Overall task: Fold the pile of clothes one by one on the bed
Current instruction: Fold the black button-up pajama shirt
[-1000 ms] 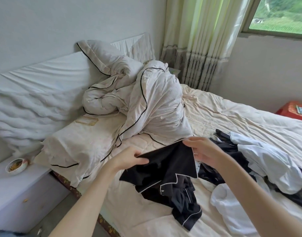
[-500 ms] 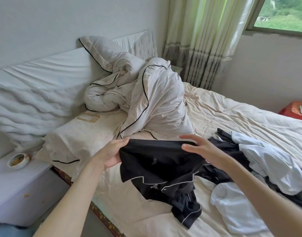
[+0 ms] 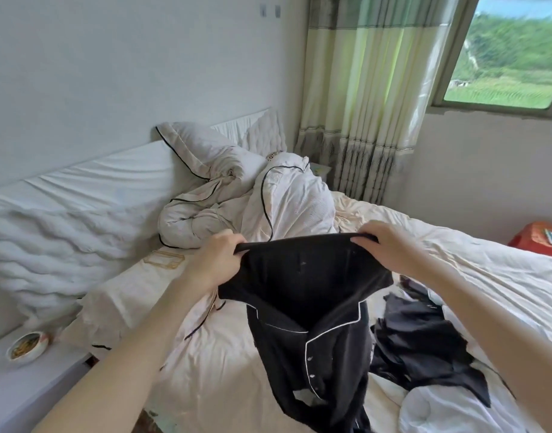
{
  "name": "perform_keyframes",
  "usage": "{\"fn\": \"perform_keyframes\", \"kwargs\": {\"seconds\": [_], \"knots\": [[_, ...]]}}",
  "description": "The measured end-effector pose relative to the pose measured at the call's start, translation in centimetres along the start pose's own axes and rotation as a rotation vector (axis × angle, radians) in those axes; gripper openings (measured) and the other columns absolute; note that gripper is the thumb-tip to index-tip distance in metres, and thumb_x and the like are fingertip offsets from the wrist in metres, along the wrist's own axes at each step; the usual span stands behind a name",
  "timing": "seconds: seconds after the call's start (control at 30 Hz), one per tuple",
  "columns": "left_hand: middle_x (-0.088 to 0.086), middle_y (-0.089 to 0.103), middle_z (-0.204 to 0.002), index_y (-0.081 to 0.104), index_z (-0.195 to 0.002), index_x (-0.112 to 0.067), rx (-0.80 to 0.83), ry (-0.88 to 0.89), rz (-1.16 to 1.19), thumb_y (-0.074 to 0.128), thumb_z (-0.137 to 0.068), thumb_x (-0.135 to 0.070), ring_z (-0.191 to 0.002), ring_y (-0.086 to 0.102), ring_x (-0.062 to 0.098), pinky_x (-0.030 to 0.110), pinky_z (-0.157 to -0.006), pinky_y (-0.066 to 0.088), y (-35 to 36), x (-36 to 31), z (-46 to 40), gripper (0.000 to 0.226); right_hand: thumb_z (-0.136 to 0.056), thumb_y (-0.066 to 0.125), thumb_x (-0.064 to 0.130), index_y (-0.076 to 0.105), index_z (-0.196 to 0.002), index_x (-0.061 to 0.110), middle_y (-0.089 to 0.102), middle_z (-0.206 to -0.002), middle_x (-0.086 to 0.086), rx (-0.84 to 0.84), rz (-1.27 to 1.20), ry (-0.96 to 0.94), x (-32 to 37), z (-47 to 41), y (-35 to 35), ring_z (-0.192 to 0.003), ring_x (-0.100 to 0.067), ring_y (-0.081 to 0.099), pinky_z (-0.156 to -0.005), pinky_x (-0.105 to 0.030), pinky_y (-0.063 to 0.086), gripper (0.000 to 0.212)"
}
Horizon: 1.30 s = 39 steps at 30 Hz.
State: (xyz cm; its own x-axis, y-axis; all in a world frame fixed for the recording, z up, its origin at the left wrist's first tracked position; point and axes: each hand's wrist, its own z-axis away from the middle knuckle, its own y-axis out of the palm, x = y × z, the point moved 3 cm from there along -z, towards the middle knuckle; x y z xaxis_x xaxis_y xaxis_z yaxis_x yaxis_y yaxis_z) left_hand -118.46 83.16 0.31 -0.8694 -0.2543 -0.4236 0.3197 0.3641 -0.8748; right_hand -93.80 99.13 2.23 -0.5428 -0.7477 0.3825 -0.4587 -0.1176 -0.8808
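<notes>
Left hand [image 3: 218, 260] and right hand [image 3: 390, 248] each pinch the top hem of the black piped shirt [image 3: 306, 307], fingers clamped on the cloth, holding it aloft above the bed [image 3: 456, 260] so it hangs straight, the pile of clothes [image 3: 424, 345] waiting at four o'clock.

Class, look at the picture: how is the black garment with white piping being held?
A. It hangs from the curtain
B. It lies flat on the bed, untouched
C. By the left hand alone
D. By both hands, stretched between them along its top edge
D: the left hand and the right hand each grip an end of the top edge of the black garment, which hangs down above the bed.
</notes>
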Motion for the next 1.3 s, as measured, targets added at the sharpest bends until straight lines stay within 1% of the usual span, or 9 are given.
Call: {"fn": "perform_keyframes", "kwargs": {"seconds": [0.13, 0.23, 0.37, 0.53, 0.73, 0.93, 1.07, 1.2, 1.3], "knots": [[0.007, 0.057, -0.085, 0.066, -0.087, -0.005, -0.29, 0.066, 0.091, 0.055, -0.093, -0.018, -0.081, 0.05, 0.022, 0.027, -0.07, 0.035, -8.5, -3.8, -4.6, 0.018, -0.094, 0.057, 0.019, 0.061, -0.081, 0.008, 0.051, -0.076, -0.001, -0.294, -0.151, 0.02, 2.7, -4.8, -8.3, -0.077, -0.02, 0.046, -0.067, -0.025, 0.026, 0.018], [-0.001, 0.063, -0.083, 0.065, -0.089, -0.016, -0.309, 0.028, 0.477, 0.049, -0.097, -0.02, -0.084, 0.057, 0.019, 0.026, -0.075, 0.043, -11.1, -5.3, -5.3, 0.018, -0.096, 0.054, 0.027, 0.06, -0.082, 0.008, 0.055, -0.072, -0.002, -0.414, -0.361, 0.077, 3.3, -5.8, -10.9, -0.07, -0.019, 0.049, -0.062, -0.032, 0.034, 0.025], [0.011, 0.062, -0.117, 0.063, -0.105, -0.019, -0.057, -0.13, 0.666, 0.043, -0.1, -0.021, -0.111, 0.057, 0.025, 0.046, -0.1, 0.044, -7.8, -4.9, -4.8, 0.021, -0.101, 0.042, 0.027, 0.055, -0.089, 0.006, 0.056, -0.085, -0.008, -0.22, -0.256, 0.205, 2.6, -5.9, -8.4, -0.082, -0.025, 0.052, -0.07, -0.033, 0.036, 0.028], [-0.011, 0.071, -0.091, 0.069, -0.095, -0.033, 0.077, -0.253, 0.984, 0.047, -0.099, -0.023, -0.075, 0.064, 0.0, 0.021, -0.059, 0.049, -6.5, -4.0, -4.5, 0.024, -0.101, 0.038, 0.034, 0.057, -0.104, -0.003, 0.062, -0.096, -0.015, -0.12, -0.349, 0.283, 2.0, -5.7, -6.8, -0.088, -0.03, 0.057, -0.079, -0.038, 0.044, 0.042], [-0.009, 0.072, -0.093, 0.063, -0.113, -0.036, 0.188, -0.322, 1.18, 0.046, -0.099, -0.024, -0.069, 0.064, 0.006, 0.022, -0.055, 0.052, -6.0, -2.4, -3.5, 0.024, -0.101, 0.042, 0.031, 0.06, -0.095, 0.005, 0.064, -0.088, -0.009, -0.091, -0.768, 0.284, 3.8, -5.6, -7.0, -0.079, -0.022, 0.06, -0.074, -0.033, 0.048, 0.033], [0.001, 0.072, -0.106, 0.063, -0.113, -0.019, 0.252, -0.579, 1.392, 0.04, -0.099, -0.044, -0.091, 0.07, 0.016, 0.033, -0.069, 0.054, -1.2, -0.4, -1.3, 0.036, -0.098, 0.051, 0.022, 0.068, -0.097, 0.011, 0.074, -0.086, -0.002, 0.117, -1.02, 0.195, 5.4, -5.6, -5.6, -0.075, -0.012, 0.07, -0.065, -0.022, 0.057, 0.02], [-0.006, 0.072, -0.105, 0.064, -0.11, -0.023, 0.256, -0.477, 1.332, 0.048, -0.093, -0.046, -0.095, 0.069, 0.009, 0.027, -0.076, 0.052, -1.3, 0.0, -0.8, 0.032, -0.093, 0.058, 0.019, 0.068, -0.1, 0.006, 0.074, -0.092, -0.007, 0.189, -1.07, 0.243, 4.5, -5.6, -5.4, -0.079, -0.016, 0.071, -0.067, -0.026, 0.058, 0.018], [-0.007, 0.061, -0.129, 0.06, -0.123, -0.029, 0.343, -0.155, 1.182, 0.066, -0.083, -0.041, -0.121, 0.055, 0.009, 0.026, -0.096, 0.046, -4.0, -0.3, -0.4, 0.042, -0.079, 0.065, 0.022, 0.075, -0.093, 0.008, 0.073, -0.1, -0.012, 0.35, -1.185, 0.306, 3.3, -4.8, -4.6, -0.085, -0.022, 0.071, -0.067, -0.029, 0.057, 0.021], [-0.001, 0.062, -0.128, 0.064, -0.12, -0.029, 0.364, -0.02, 1.287, 0.067, -0.083, -0.027, -0.12, 0.057, 0.014, 0.025, -0.091, 0.05, -5.6, -0.9, -0.3, 0.037, -0.081, 0.061, 0.022, 0.078, -0.09, 0.013, 0.073, -0.101, -0.011, 0.392, -1.317, 0.294, 2.9, -4.5, -4.3, -0.088, -0.022, 0.071, -0.07, -0.032, 0.057, 0.021]]}}
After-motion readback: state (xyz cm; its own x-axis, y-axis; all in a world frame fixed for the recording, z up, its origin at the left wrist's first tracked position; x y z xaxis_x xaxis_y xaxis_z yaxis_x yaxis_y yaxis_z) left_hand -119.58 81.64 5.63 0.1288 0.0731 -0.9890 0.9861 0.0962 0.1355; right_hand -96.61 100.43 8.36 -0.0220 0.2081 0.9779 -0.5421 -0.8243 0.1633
